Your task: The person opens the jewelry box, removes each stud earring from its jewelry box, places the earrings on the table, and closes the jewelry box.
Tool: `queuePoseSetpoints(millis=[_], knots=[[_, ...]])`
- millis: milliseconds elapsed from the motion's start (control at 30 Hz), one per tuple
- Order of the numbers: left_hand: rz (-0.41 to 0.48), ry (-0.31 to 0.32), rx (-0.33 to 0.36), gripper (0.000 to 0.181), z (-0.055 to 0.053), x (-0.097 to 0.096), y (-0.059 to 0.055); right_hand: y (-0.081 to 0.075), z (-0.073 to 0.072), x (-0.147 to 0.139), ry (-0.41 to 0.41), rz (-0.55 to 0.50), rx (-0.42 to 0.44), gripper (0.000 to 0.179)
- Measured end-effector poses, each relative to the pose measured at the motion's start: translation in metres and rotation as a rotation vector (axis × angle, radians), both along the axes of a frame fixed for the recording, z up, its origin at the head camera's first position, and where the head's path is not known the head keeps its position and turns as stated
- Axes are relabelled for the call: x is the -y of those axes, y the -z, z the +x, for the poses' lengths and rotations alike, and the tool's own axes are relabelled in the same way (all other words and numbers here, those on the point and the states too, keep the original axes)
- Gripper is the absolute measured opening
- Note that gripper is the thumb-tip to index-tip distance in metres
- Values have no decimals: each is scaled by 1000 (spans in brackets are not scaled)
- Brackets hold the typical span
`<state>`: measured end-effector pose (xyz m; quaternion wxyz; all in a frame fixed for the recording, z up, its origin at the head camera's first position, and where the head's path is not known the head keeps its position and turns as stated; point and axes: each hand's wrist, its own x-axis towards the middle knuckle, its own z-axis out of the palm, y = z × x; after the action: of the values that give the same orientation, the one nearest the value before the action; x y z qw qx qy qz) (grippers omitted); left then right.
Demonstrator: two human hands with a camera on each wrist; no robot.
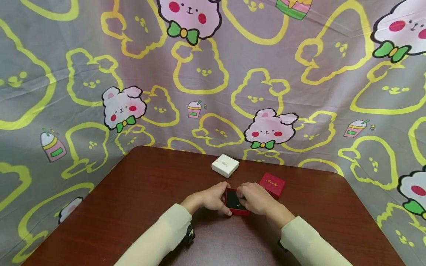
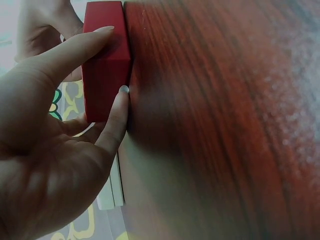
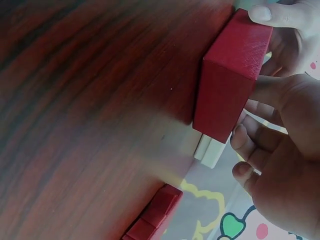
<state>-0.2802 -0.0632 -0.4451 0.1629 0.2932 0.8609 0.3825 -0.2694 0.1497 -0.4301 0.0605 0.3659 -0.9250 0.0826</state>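
A small red jewelry box [image 1: 240,212] stands without its lid on the table, its black lining [image 1: 232,200] facing up. My left hand [image 1: 212,198] grips its left end; in the left wrist view the thumb [image 2: 102,36] lies along one side and a finger touches the lower edge. Over the box's right side my right hand [image 1: 257,198] bends its fingers down into the lining. A tiny shiny piece [image 1: 238,205] shows beside those fingertips. I cannot tell whether they pinch anything, since the box wall [image 3: 225,100] hides the tips in the right wrist view.
A red lid [image 1: 272,184] with gold lettering lies behind my right hand; the right wrist view shows its ribbon-like folds [image 3: 155,212]. Farther back is a closed white box [image 1: 225,165]. A patterned cloth [image 1: 213,125] hangs behind the brown table [image 1: 159,177].
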Motion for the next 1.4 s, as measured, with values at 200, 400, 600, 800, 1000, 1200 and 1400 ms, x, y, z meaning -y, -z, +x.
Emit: queuePoseSetpoints(millis=[200, 400, 600, 800, 1000, 1200, 1400], knots=[[-7, 4, -2, 73, 0, 0, 0, 2, 0, 2, 25, -16, -28, 20], [-18, 3, -11, 73, -1, 0, 0, 3, 0, 5, 52, -30, -35, 20], [-29, 2, -4, 74, -1, 0, 1, 2, 0, 6, 67, -39, -27, 22], [-27, -3, 19, 75, -1, 2, 1, 2, -1, 5, 56, -59, -16, 22], [-30, 0, 13, 75, -1, 2, 0, 2, -3, 2, 36, -91, 14, 23], [-32, -7, 28, 75, -2, 1, -1, 1, -4, -1, 17, -138, 74, 15], [-34, -13, 25, 75, -2, 1, 0, -1, -4, -6, 5, -169, 115, 12]])
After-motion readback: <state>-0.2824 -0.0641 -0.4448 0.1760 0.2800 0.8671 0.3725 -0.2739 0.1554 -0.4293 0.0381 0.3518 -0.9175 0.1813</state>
